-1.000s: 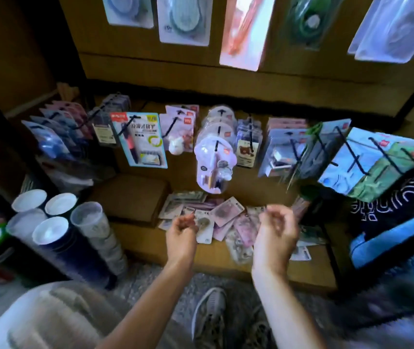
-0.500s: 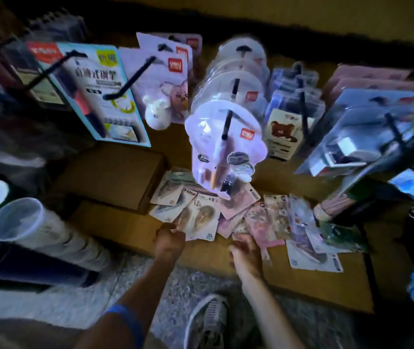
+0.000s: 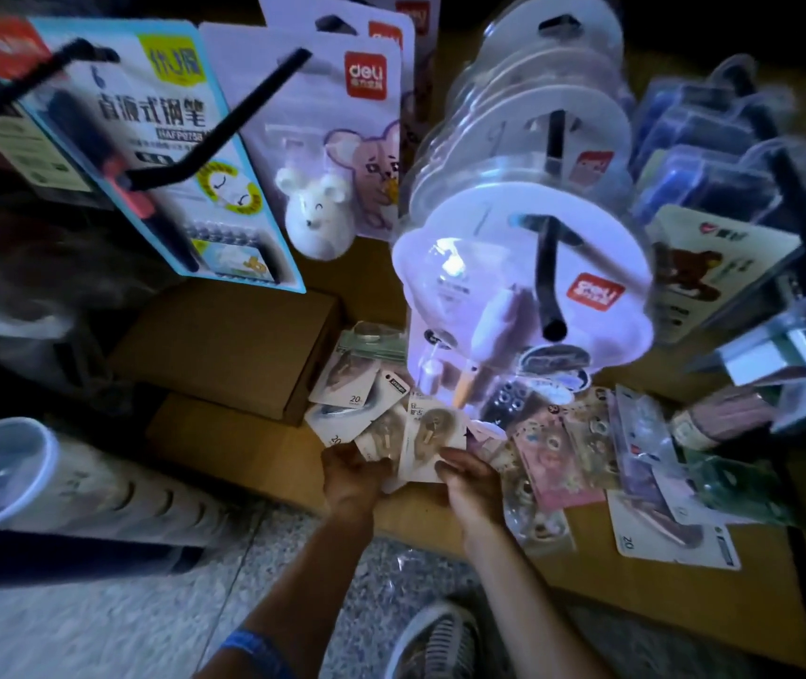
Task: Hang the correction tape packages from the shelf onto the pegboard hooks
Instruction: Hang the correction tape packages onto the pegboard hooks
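Several flat correction tape packages lie spread on the low wooden shelf [image 3: 758, 595]. Beige ones [image 3: 342, 384] are on the left and pink ones [image 3: 557, 463] on the right. Both hands are at the shelf's front edge on the same beige package [image 3: 433, 436]. My left hand [image 3: 354, 477] grips its lower left side. My right hand [image 3: 472, 485] pinches its bottom right corner with the thumb on top. Black pegboard hooks [image 3: 545, 276] jut out above, loaded with hanging packs.
A brown cardboard box [image 3: 224, 345] sits on the shelf to the left. Stacked plastic cups [image 3: 4, 472] lie at the far left. A fountain pen pack [image 3: 156, 154], a mouse-shaped pack [image 3: 332, 188] and a round white blister pack [image 3: 489, 267] hang overhead. My shoe [image 3: 435, 639] is on the speckled floor.
I have leaned in closer and lower to the shelf. Both hands dropped onto the pile and came together on one beige package, where earlier they were apart.
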